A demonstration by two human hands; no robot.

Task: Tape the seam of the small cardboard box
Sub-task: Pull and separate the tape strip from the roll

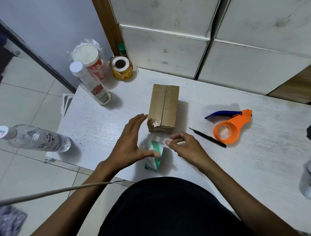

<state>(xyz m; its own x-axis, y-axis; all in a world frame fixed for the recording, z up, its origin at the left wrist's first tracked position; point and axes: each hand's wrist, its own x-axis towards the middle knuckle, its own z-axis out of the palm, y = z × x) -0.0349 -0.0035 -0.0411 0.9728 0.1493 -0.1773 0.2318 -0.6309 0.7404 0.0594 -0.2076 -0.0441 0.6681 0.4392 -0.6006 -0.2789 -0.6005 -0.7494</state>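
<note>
White table carries cardboard box at centre, seam up. Left hand holds tape roll just before box. Right hand pinches tape end. Orange dispenser lies right.

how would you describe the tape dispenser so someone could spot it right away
Start at the white table, then the brown cardboard box at its middle. The tape dispenser lies to its right: the only orange thing, with a blue blade arm, beside a thin black pen.
</note>
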